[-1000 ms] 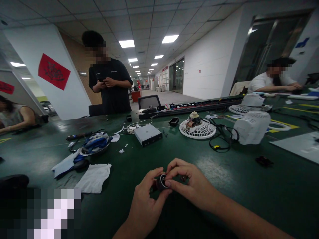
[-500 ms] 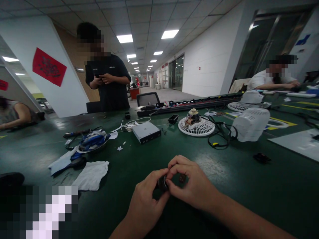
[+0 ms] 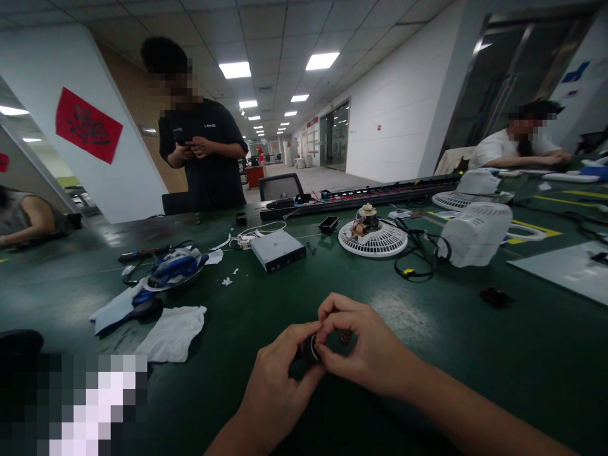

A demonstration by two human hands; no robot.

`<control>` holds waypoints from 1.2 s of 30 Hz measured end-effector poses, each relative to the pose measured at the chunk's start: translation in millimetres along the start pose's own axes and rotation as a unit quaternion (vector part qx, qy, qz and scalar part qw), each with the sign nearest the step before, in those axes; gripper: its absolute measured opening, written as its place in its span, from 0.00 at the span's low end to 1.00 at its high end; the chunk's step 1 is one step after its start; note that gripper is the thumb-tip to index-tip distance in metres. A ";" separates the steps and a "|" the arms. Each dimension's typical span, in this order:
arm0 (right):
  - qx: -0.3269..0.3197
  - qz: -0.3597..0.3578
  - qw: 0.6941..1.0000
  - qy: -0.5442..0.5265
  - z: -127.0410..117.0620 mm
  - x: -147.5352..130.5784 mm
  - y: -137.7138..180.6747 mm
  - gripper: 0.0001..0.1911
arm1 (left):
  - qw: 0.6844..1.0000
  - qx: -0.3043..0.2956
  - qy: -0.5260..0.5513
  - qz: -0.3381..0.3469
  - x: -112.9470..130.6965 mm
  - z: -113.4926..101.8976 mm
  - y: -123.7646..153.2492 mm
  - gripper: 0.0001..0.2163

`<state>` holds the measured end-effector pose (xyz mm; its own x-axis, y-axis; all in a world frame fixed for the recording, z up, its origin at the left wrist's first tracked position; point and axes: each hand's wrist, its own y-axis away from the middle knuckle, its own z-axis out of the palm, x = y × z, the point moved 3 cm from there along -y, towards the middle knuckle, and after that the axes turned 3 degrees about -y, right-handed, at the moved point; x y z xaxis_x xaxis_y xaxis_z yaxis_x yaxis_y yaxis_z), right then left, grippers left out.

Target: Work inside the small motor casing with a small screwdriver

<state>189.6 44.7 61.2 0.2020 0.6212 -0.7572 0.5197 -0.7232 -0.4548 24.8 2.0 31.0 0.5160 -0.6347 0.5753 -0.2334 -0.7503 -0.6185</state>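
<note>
Both my hands meet low in the middle of the view, just above the dark green table point(image 3: 427, 329). My left hand point(image 3: 278, 389) pinches a small dark round part point(image 3: 308, 349) with a pale ring on its face. My right hand point(image 3: 363, 351) curls over the same part from the right, thumb and forefinger on its rim. A second small dark piece point(image 3: 345, 336) shows inside the right hand's curled fingers. Most of the round part is hidden by my fingers.
On the table lie a white cloth point(image 3: 173, 332), a blue-and-white bundle on a dish point(image 3: 173, 271), a grey box point(image 3: 278, 249), a white fan grille with motor point(image 3: 373, 237), a white fan housing point(image 3: 475, 233) and a black cable point(image 3: 418, 263). One person stands behind the table point(image 3: 204, 158); others sit at left and right.
My hands stay together on the round part; the right fingers have closed further over its pale ring. The view has shifted slightly.
</note>
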 end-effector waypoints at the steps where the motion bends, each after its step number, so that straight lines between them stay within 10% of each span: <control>1: -0.003 0.006 1.000 -0.002 -0.4 0.0 -0.3 0.05 | 1.000 0.000 0.005 -0.004 -1.1 0.1 0.3 0.20; 8: -0.056 -0.007 0.998 -0.042 -4.8 -0.8 -1.4 0.04 | 1.000 -0.002 0.008 -0.027 -6.0 1.3 4.5 0.21; 16: 0.191 -0.084 0.976 -0.065 -20.4 -9.4 7.5 0.09 | 0.995 0.041 -0.010 -0.094 -9.2 -1.2 6.9 0.23; 22: 0.259 -0.071 0.952 -0.149 -21.6 -4.2 6.4 0.15 | 0.993 0.031 -0.043 -0.102 -8.7 -2.9 7.0 0.20; 30: 0.263 -0.050 0.884 -0.385 -16.8 1.0 -2.1 0.13 | 0.996 0.032 -0.061 -0.063 -2.7 -5.0 0.9 0.19; 36: 0.197 -0.048 0.897 -0.393 -2.5 6.9 0.7 0.13 | 0.998 0.019 -0.049 -0.030 -1.7 -4.0 1.6 0.19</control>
<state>193.5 49.3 56.9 -0.5566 0.3933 -0.7318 0.1393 -0.8242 -0.5489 20.3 1.1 31.2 0.6068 -0.5659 0.5582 -0.1683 -0.7778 -0.6056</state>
